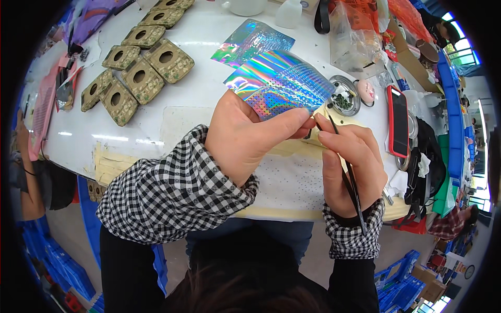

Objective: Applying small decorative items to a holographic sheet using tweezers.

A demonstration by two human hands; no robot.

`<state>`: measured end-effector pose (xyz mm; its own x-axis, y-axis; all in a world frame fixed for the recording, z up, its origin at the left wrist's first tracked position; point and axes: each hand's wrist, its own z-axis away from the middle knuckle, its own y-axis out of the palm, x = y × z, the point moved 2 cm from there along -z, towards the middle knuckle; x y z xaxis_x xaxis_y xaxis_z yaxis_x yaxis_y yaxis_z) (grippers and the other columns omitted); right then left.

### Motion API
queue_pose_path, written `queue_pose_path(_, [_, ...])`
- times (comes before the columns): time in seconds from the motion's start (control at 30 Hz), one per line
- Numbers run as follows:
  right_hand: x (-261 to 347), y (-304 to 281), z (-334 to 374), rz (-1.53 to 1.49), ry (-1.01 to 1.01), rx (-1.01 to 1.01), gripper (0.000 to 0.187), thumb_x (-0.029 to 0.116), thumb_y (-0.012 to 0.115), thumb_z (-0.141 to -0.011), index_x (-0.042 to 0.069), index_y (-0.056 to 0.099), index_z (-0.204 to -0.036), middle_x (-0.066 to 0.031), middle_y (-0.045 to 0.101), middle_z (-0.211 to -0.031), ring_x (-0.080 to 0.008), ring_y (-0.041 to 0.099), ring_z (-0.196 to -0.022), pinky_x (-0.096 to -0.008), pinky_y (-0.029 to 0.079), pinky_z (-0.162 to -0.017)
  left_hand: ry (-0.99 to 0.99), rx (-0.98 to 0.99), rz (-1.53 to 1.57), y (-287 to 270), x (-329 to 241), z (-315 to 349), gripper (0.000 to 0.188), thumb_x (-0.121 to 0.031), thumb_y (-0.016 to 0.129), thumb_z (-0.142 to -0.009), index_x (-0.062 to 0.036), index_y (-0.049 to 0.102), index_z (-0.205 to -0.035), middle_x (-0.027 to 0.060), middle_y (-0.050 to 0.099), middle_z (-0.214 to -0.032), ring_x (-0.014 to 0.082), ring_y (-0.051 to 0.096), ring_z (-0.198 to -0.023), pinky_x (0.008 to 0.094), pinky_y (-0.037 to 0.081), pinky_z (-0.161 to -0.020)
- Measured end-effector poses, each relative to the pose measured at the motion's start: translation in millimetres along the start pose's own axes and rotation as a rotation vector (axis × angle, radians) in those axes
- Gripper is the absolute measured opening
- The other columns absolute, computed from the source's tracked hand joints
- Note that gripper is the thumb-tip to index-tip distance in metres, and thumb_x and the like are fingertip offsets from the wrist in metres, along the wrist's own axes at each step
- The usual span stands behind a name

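My left hand (242, 135) is closed on a shiny holographic sheet (292, 78), thumb on top at its near right corner. Rows of small dots cover part of the sheet. Black tweezers (354, 190) lie in my right hand (357, 159), pinched between thumb and fingers, their back end pointing down toward the wrist. The tweezers' tips meet the left fingertips at the sheet's corner; anything tiny between them cannot be made out. Behind the held sheet lies another holographic sheet (250, 39). Just right of it stands a round metal dish (356, 107) with small dark green bits.
Several camouflage-patterned pieces with round holes (138, 77) lie at the left. A red-cased phone (399, 122), a clear plastic bag (349, 44) and a black bag (425, 156) are at the right. Dark specks dot the white table (282, 182). Another person's arm (31, 182) shows far left.
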<state>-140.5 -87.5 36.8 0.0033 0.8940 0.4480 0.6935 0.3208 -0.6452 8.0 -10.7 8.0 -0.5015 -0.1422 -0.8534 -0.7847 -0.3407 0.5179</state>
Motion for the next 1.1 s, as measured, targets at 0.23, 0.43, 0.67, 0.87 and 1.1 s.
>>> queue_pose_path(0.23, [-0.2,0.6,-1.0,-0.027,0.009,-0.012,0.025,-0.004,0.068,-0.075,0.001,0.063,-0.100,-0.0149,0.067,-0.101,-0.0280,0.062,-0.082,-0.0330,0.051,-0.074,0.003,0.004,-0.016,-0.2,-0.8,-0.1,0.024,-0.006,0.061,-0.085,-0.0011,0.058,-0.108,0.0085,0.066,-0.097,0.0153,0.065,-0.087,0.0297,0.053,-0.080])
queue_pose_path(0.43, [0.0,-0.7,-1.8,-0.028,0.019,-0.002,0.023,-0.004,0.067,-0.076,0.000,0.063,-0.098,-0.0142,0.067,-0.098,-0.0278,0.062,-0.081,-0.0329,0.051,-0.073,0.004,0.003,-0.016,0.1,0.0,0.3,0.024,-0.006,0.062,-0.085,-0.0008,0.058,-0.108,0.0085,0.066,-0.097,0.0156,0.065,-0.087,0.0301,0.053,-0.081])
queue_pose_path(0.67, [0.3,0.4,-1.4,-0.027,0.042,-0.020,0.021,-0.004,0.067,-0.076,-0.001,0.064,-0.097,-0.0138,0.067,-0.096,-0.0278,0.062,-0.080,-0.0329,0.050,-0.072,-0.005,0.013,-0.033,-0.9,1.2,0.9,0.025,-0.008,0.062,-0.085,-0.0003,0.058,-0.108,0.0087,0.066,-0.098,0.0160,0.064,-0.087,0.0310,0.052,-0.081])
queue_pose_path(0.87, [-2.0,2.0,0.2,-0.038,0.035,-0.023,0.021,-0.004,0.067,-0.076,-0.001,0.064,-0.097,-0.0138,0.067,-0.096,-0.0280,0.062,-0.080,-0.0333,0.050,-0.072,-0.042,-0.057,0.045,3.7,0.3,0.9,0.015,-0.005,0.062,-0.084,0.0031,0.063,-0.097,0.0082,0.066,-0.089,0.0136,0.063,-0.081,0.0262,0.052,-0.075])
queue_pose_path(1.1, [0.6,1.2,-0.6,-0.033,0.047,-0.032,0.020,-0.004,0.066,-0.077,-0.001,0.064,-0.096,-0.0136,0.067,-0.095,-0.0281,0.062,-0.079,-0.0331,0.051,-0.071,-0.037,-0.051,0.040,2.3,1.5,1.3,0.016,-0.005,0.062,-0.084,0.0029,0.063,-0.098,0.0081,0.066,-0.089,0.0138,0.063,-0.080,0.0269,0.052,-0.075])
